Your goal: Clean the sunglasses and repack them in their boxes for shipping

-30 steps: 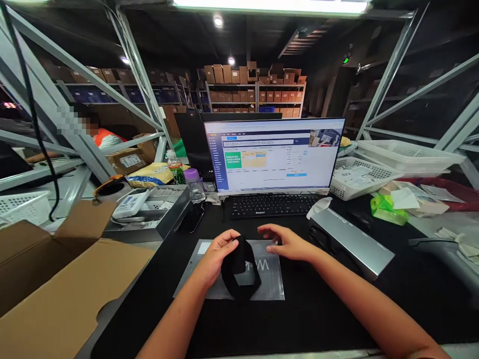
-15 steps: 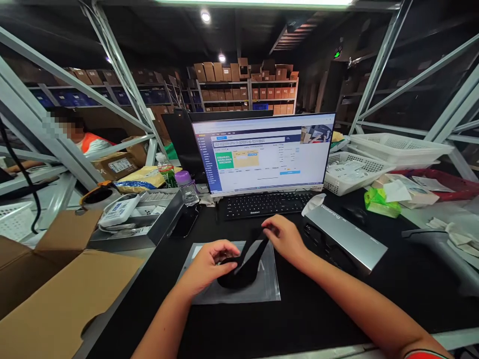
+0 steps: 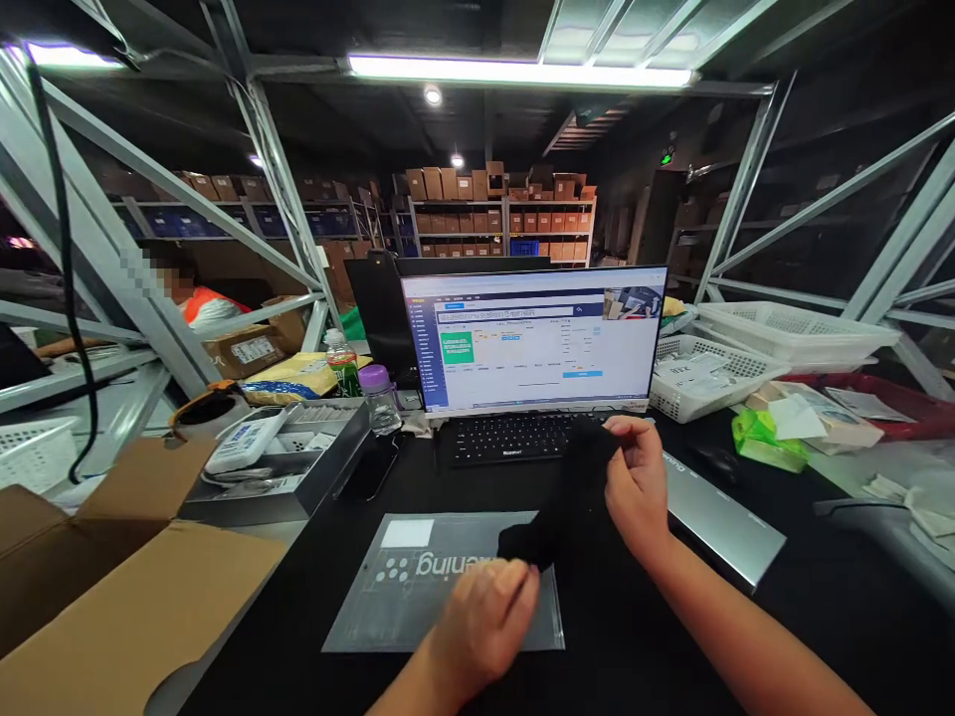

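Note:
A soft black cloth piece [image 3: 574,487] hangs stretched between my hands; its outline merges with the black desktop. My left hand [image 3: 496,617] is closed on its lower end, fingers curled and slightly blurred. At the upper right, my right hand [image 3: 638,482] pinches the other end between thumb and fingers. Beneath the left hand lies a flat clear plastic zip bag [image 3: 395,607] with white lettering and a white label, partly covered by the hand and cloth. To the right of my right hand rests a silver box [image 3: 727,517].
A monitor [image 3: 529,348] stands behind a black keyboard [image 3: 507,441]. On the left are an open cardboard box [image 3: 194,587], a grey tray [image 3: 313,477] of small items and a phone [image 3: 369,469]. White baskets [image 3: 716,373] and a green packet [image 3: 768,443] sit right. A person sits far left.
My left hand has moved down and right and closed on the cloth. My right hand has shifted right. The cloth is now stretched out off most of the bag. The camera view has tilted upward.

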Demonstrator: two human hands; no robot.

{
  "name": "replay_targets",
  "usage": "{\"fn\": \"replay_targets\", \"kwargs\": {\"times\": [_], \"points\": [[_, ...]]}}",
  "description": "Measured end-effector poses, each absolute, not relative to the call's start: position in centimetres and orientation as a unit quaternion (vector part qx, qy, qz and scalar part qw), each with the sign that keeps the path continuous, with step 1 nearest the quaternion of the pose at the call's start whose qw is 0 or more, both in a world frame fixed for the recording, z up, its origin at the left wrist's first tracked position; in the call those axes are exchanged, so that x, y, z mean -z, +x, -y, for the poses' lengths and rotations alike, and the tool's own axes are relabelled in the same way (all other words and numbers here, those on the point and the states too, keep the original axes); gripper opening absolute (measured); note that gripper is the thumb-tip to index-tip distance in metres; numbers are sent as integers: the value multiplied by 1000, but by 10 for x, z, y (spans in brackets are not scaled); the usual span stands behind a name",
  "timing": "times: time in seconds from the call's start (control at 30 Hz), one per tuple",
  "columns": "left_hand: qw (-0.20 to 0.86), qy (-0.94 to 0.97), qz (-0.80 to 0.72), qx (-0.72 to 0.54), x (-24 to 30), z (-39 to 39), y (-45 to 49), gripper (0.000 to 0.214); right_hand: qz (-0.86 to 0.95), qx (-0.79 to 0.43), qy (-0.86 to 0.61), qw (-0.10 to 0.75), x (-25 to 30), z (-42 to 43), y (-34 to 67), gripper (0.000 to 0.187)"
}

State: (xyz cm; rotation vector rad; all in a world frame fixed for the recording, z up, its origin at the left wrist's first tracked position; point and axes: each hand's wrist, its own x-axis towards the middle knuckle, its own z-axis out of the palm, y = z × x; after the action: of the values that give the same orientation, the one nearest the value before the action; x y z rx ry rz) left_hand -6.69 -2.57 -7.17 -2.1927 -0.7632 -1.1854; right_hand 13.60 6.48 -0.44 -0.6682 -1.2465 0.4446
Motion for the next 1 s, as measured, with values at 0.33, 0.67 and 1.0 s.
{"fn": "replay_targets", "kwargs": {"times": [0.33,0.67,1.0], "points": [[102,-850,221,468,86,48,-30,20,413,-561,-292,655,-19,-45,133,36],[-140,-690,424,570,66,31,-56,39,629,-417,-268,599,-14,-19,118,26],[-322,-606,421,594,38,33,-64,25,644,-499,-255,522,-3,-17,103,27]]}}
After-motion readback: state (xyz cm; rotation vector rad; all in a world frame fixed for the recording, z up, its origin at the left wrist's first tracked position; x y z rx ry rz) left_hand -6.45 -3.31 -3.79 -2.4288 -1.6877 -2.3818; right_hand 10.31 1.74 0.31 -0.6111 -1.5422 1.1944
